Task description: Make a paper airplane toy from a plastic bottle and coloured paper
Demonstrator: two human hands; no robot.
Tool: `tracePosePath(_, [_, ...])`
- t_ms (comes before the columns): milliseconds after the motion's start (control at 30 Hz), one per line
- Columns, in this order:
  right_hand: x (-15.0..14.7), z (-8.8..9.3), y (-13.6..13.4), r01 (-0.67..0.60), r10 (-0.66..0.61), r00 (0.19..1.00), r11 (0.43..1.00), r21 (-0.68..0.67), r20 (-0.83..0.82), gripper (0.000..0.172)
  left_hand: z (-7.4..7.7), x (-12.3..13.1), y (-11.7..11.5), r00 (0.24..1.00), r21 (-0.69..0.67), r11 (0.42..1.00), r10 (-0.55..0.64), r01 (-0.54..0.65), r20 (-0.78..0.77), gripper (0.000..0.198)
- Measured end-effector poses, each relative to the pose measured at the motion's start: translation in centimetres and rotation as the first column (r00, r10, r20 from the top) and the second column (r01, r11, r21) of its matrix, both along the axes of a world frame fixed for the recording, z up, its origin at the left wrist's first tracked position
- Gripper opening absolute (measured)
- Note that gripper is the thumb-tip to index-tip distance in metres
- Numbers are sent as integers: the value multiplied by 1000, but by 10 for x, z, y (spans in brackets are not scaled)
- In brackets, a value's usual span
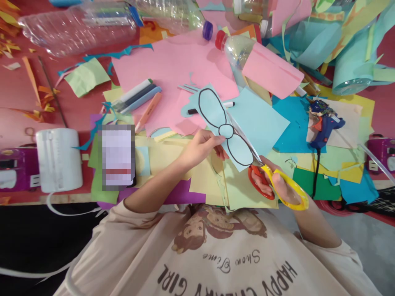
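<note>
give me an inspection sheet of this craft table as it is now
surface: red table, mostly covered by paper
job's things: light blue paper with a black drawn outline; scissors, blades against it
clutter: pink sheet, plastic bottle, markers, white roll, paper scraps
grippers: left hand pinches the light blue paper; right hand holds the scissors by the handles
cables: black cable runs down from the blue glue gun
surroundings: grey floor at right; no other person seen

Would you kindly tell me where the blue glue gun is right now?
Head view: the glue gun lies right of centre on cream paper, beside a blue sheet, beyond the right hand.
</note>
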State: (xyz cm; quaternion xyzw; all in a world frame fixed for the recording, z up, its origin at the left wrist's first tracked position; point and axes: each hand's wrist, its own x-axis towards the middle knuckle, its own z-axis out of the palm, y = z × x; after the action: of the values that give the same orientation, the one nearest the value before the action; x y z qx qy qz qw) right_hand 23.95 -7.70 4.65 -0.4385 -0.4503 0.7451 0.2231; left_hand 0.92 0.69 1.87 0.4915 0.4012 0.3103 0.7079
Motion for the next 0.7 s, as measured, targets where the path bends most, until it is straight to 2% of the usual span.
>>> tracePosePath(200, [-1,6,0,29,-29,999,999,-16,-19,60,-5,0,0,992,-6,992,126,-126,-25,40])
tracePosePath(433, [4,-1,-4,10,-11,999,1000,-19,-35,62,-2,2,1,985,-2,985,170,-170,-11,45])
tracePosePath(700, [5,-2,-6,40,-41,999,999,-18,-25,67,-3,0,1,971,72,970,236,-232,-39,44])
